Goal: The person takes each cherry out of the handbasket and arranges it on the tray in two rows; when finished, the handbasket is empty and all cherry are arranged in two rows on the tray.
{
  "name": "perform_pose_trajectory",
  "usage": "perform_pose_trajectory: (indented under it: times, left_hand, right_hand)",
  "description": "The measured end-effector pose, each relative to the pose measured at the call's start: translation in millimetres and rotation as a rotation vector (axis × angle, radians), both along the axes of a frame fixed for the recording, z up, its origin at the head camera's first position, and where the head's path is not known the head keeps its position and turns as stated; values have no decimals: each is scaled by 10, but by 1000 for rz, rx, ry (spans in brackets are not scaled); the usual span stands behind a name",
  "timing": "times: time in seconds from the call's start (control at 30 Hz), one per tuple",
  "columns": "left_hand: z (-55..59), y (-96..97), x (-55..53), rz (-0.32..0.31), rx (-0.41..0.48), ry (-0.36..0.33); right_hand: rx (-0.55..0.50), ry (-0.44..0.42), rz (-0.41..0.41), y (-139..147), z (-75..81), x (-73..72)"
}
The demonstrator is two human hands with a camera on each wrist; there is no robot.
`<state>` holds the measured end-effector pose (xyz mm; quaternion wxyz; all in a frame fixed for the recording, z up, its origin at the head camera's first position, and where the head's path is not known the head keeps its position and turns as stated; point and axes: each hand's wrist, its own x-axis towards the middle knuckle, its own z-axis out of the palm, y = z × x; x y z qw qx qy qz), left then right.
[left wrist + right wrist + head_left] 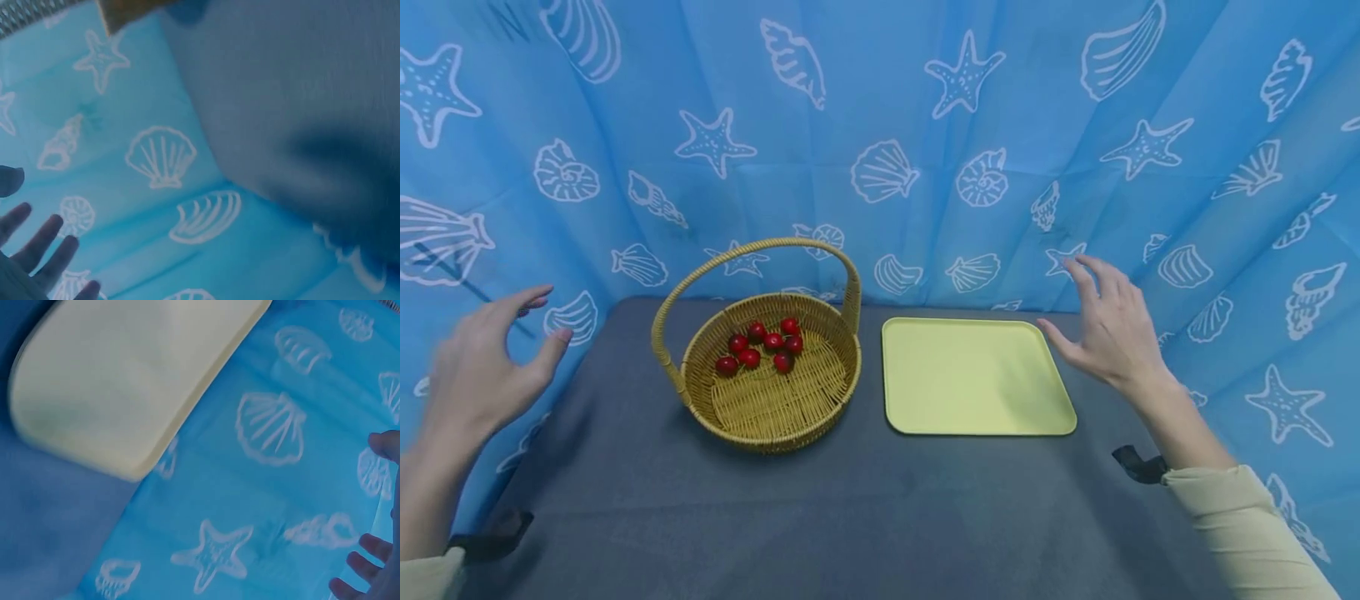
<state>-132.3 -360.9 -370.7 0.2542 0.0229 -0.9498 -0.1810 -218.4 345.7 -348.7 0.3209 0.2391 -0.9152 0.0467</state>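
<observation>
A round wicker basket with a tall arched handle stands left of the middle of the table, and several dark red cherries lie in its back half. To its right lies a flat pale yellow tray with rounded corners and nothing on it. My left hand is raised at the far left, apart from the basket, its fingers relaxed and thumb spread. Near the tray's right edge my right hand hovers with loosely bent fingers and holds nothing. In the right wrist view the tray shows beyond the fingers.
A dark grey cloth covers the table. Behind it and at both sides hangs a blue curtain printed with white shells and starfish. A black strap sits at the right wrist, another black strap at the left.
</observation>
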Motion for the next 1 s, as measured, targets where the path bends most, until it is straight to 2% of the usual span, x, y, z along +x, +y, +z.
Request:
perform_pose_trajectory:
  times: [0.17, 0.27, 0.4, 0.53, 0.67, 0.77, 0.9, 1.0]
  left_hand:
    - [-101, 167, 197, -39, 134, -55]
    - [-142, 249, 309, -59, 184, -66]
    - [-159, 380, 433, -89, 228, -104]
    - [-178, 579, 534, -130, 249, -179]
    - [-230, 788, 613, -192, 290, -229]
    - [-280, 936, 656, -216, 328, -296]
    - [-359, 1098, 673, -205, 363, -405]
    - [-423, 1182, 674, -176, 392, -438]
  right_hand:
    - [-54, -63, 101, -294, -57, 22]
    - [-86, -121, 144, -497, -62, 34]
    - [-135, -233, 192, -790, -41, 73]
    - [-189, -344, 257, -1093, -19, 104]
    - [-244, -445, 353, -1388, -13, 106]
    - [-265, -520, 429, -1603, -20, 84]
    - [-257, -618, 503, -1861, -30, 26]
    - [-236, -703, 544, -2043, -34, -36]
